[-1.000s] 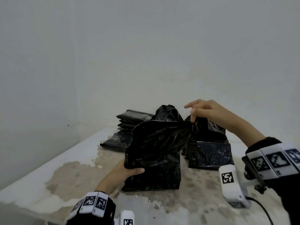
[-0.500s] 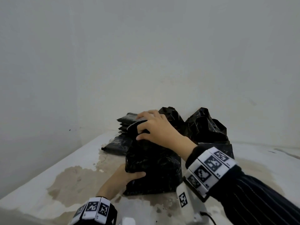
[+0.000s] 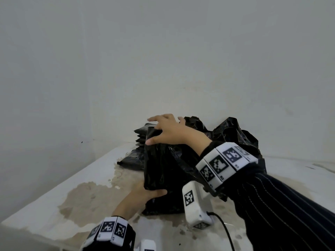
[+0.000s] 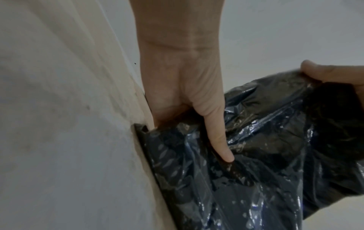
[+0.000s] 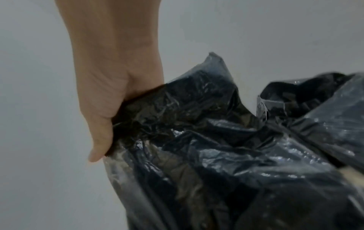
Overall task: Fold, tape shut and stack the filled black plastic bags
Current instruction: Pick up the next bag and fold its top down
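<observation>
Fingers before stacked bags

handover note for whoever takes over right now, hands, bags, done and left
Left hand: grips the lower left side of the front bag, steadying it on the table.
Right hand: presses the folded top down, thumb hooked over the edge.
Done: flat bags stacked at the back left.
Left: finish the fold, tape, stack; open bags behind untouched. No tape in view.
</observation>
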